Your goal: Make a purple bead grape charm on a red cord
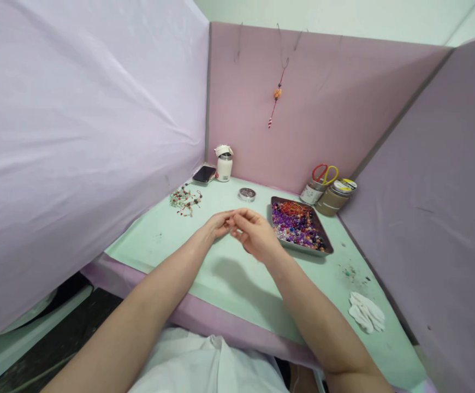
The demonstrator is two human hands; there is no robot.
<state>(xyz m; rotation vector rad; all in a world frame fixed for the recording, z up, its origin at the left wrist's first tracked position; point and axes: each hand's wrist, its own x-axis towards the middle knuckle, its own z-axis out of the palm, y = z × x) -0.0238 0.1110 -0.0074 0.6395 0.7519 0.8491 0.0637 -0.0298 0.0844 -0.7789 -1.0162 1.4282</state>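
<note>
My left hand [220, 224] and my right hand [254, 233] meet over the middle of the pale green tabletop [229, 267]. Their fingertips are pinched together, touching or nearly so. Whatever lies between the fingers is hidden or too small to make out. Just right of my right hand is a metal tray [303, 249] of purple, orange and clear beads [297, 225], with a tangle of red cord [294, 208] at its back. Beyond my hands sits a small round clear container [247, 194].
Beaded strands [185, 200], a phone [205, 174] and a white bottle [224, 167] lie at back left. Scissors [324, 173] stand in a jar [313, 192] beside a brown jar [331, 201]. White gloves [366, 312] lie right. A beaded cord [277, 94] hangs behind; cloth partitions enclose the table.
</note>
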